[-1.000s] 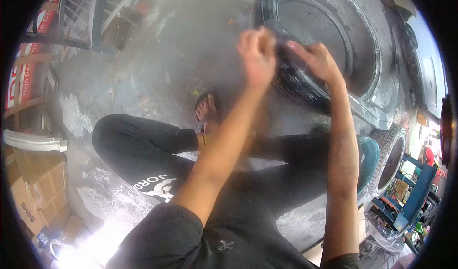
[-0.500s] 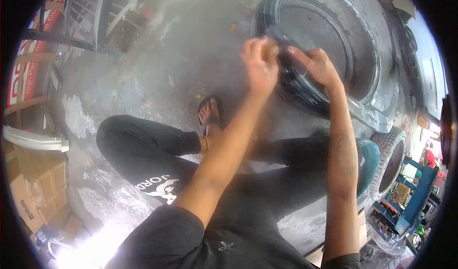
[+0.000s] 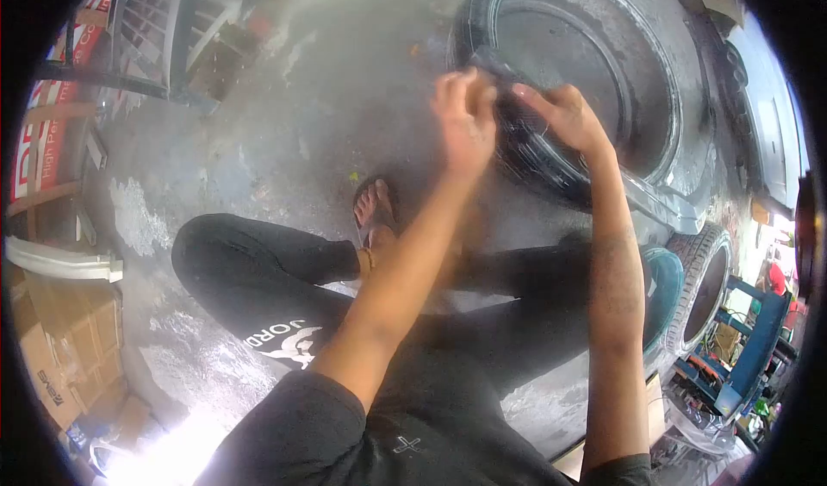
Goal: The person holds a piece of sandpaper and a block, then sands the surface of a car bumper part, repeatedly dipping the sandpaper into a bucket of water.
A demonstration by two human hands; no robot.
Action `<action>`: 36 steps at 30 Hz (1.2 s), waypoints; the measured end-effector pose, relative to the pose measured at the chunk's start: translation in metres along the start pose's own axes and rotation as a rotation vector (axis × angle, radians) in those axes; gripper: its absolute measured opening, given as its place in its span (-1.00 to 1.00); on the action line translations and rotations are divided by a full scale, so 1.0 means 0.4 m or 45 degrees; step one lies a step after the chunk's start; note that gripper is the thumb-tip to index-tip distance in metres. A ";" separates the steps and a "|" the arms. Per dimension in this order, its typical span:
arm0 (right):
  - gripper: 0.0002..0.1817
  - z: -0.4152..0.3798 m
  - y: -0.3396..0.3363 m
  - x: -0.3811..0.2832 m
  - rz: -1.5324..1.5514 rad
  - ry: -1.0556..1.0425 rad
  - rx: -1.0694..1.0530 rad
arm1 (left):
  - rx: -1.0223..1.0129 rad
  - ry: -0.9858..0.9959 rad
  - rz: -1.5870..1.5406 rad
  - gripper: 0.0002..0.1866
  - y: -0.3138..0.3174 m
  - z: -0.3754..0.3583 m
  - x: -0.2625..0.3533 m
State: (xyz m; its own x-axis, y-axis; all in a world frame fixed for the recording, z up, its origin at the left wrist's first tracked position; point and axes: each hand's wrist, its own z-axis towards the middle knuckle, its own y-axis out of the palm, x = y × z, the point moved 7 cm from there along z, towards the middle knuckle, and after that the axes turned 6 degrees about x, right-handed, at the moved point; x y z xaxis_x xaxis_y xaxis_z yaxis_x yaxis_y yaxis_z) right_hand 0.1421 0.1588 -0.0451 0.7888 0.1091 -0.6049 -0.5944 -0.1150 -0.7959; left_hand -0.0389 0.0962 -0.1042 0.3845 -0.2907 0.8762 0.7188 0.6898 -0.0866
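While you bring both hands together over the near side of a large tyre point(image 3: 538, 160), a dark piece point(image 3: 498, 64) shows between them.

Your left hand point(image 3: 466, 128) is blurred, its fingers partly curled; whether they grip the dark piece, you cannot tell. Your right hand point(image 3: 575, 124) points its thumb inward with its fingers folded, its hold unclear too. The tyre lies on the concrete floor point(image 3: 301, 98), with no wheel in it, and the hand work looks under way; how much is done or left cannot be judged. Compared with a second ago, your left hand sits slightly nearer your body, while the tyre looks unmoved. Farther right are a teal tub point(image 3: 662, 301) and a second tyre point(image 3: 680, 314).
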 end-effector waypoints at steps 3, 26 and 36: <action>-0.15 0.009 0.005 0.028 -0.024 0.122 -0.074 | 0.088 -0.078 -0.084 -0.65 0.024 0.062 -0.058; -0.72 -0.003 0.019 0.025 -0.289 -0.250 -0.179 | -0.792 -0.017 0.689 0.07 -0.031 -0.025 -0.051; -0.27 0.011 0.015 0.029 -0.043 0.065 -0.106 | -0.159 -0.059 0.107 -0.48 -0.055 0.048 -0.099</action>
State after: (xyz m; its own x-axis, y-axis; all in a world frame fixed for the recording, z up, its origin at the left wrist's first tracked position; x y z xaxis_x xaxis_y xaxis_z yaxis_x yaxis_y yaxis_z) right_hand 0.1470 0.1638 -0.0569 0.8164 0.0644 -0.5738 -0.5538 -0.1939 -0.8097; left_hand -0.0811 0.1051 -0.1279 0.4212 -0.2024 0.8841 0.7529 0.6215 -0.2165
